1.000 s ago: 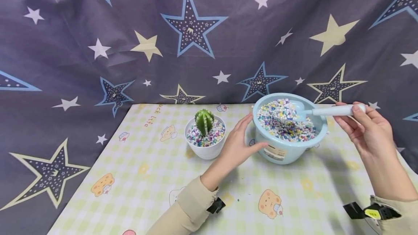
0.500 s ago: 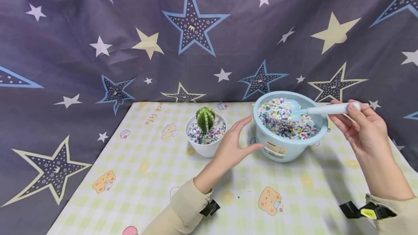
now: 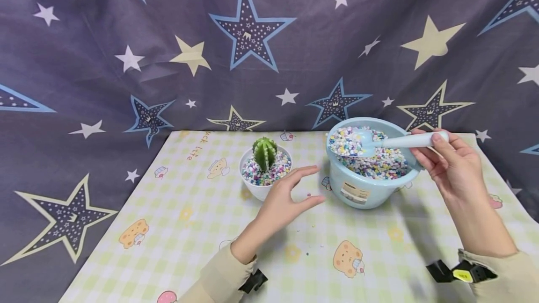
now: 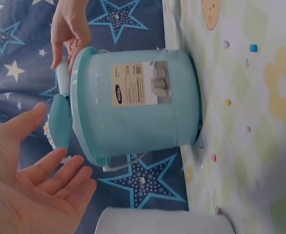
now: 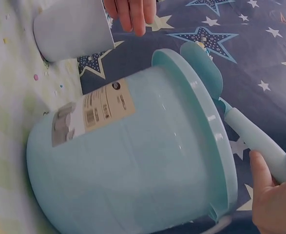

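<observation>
The right hand (image 3: 455, 167) curls its fingers round the scoop's handle (image 3: 407, 141), the blade (image 3: 368, 140) leftward over the bucket (image 3: 381, 194), near the spread fingers of the left hand (image 3: 281, 202).

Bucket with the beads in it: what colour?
The bucket is light blue, clearest in the head view.

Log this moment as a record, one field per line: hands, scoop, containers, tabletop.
left hand: holds nothing; partly covers white pot in head view
right hand: grips scoop by its handle
scoop load: multicolored pebbles
scoop position: above bucket
bucket: light blue, side label, pebbles inside
pot: left of bucket; cactus upright in pebbles
tabletop: checked cloth, few stray bits
</observation>
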`<state>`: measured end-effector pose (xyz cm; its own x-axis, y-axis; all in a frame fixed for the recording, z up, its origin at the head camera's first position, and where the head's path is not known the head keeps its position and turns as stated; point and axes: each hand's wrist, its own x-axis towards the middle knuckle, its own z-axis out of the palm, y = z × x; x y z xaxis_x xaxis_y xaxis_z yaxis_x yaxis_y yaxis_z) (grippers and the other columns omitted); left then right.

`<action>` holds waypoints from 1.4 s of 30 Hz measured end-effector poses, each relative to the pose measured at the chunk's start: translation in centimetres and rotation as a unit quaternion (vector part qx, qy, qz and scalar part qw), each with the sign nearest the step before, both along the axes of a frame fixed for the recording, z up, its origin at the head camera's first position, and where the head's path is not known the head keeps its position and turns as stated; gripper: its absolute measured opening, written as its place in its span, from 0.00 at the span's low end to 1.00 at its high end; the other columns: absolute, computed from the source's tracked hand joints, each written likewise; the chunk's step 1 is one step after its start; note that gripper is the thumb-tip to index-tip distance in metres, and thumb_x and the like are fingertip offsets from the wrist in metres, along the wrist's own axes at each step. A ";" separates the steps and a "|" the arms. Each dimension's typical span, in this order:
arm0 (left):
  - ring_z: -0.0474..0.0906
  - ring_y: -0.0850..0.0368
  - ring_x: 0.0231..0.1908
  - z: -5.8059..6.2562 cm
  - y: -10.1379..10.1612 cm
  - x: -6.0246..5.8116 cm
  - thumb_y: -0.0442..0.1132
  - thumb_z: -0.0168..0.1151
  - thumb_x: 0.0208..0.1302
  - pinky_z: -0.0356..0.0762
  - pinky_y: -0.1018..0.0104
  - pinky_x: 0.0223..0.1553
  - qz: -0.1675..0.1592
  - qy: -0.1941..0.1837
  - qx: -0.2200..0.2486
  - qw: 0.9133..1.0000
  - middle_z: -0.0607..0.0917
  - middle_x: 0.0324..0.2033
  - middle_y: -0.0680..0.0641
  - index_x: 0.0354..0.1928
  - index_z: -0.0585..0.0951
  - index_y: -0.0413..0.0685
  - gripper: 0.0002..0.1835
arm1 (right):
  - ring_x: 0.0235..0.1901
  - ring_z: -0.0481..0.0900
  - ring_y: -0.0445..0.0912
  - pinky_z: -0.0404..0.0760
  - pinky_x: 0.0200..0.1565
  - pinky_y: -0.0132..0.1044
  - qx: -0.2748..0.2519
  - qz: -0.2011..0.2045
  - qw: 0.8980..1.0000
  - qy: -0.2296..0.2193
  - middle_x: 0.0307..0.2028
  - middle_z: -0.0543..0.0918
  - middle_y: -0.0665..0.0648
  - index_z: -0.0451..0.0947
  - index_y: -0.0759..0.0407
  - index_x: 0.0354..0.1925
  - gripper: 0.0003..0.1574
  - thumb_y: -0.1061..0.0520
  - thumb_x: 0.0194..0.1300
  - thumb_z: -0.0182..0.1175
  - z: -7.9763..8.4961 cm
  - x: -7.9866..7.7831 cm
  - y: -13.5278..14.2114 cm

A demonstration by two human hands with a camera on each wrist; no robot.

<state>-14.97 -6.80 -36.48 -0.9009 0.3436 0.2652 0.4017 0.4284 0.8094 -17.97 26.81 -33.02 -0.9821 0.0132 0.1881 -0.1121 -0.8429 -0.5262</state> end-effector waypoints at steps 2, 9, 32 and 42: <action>0.73 0.60 0.67 0.0 -0.5 0.2 0.49 0.73 0.59 0.72 0.59 0.69 0.004 0.005 -0.006 1.000 0.80 0.63 0.57 0.64 0.78 0.57 0.30 | 0.43 0.88 0.61 0.86 0.45 0.49 0.002 0.002 1.000 -0.003 0.42 0.86 0.75 0.75 0.74 0.41 0.10 0.73 0.73 0.46 0.1 -0.1 -0.3; 0.75 0.59 0.65 -0.3 -3.1 0.7 0.48 0.72 0.60 0.74 0.58 0.68 -0.011 -0.020 0.001 1.000 0.82 0.61 0.57 0.63 0.79 0.59 0.27 | 0.43 0.89 0.61 0.87 0.44 0.49 0.012 0.004 1.000 0.002 0.42 0.87 0.74 0.74 0.74 0.42 0.09 0.73 0.73 0.46 0.1 -0.2 -1.2; 0.64 0.55 0.72 -0.1 -14.1 -3.5 0.35 0.74 0.57 0.61 0.59 0.76 0.040 0.017 0.039 0.998 0.71 0.70 0.46 0.67 0.72 0.48 0.35 | 0.41 0.89 0.58 0.87 0.46 0.45 0.049 0.031 0.998 -0.006 0.41 0.88 0.72 0.70 0.70 0.44 0.04 0.71 0.73 0.49 0.6 -0.5 -4.9; 0.49 0.43 0.78 -2.3 -13.9 -5.9 0.49 0.79 0.49 0.48 0.42 0.78 0.019 -0.052 -0.086 0.995 0.50 0.80 0.47 0.79 0.51 0.52 0.61 | 0.41 0.90 0.56 0.87 0.48 0.44 0.080 0.061 0.995 -0.018 0.43 0.88 0.69 0.73 0.69 0.44 0.06 0.70 0.74 0.49 0.7 -0.3 -6.5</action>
<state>-20.87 -20.66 -38.83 -0.9337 0.3406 0.1107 0.3006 0.5776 0.7589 -18.30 20.29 -32.32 -0.9807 -0.1343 0.1423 0.0080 -0.7541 -0.6567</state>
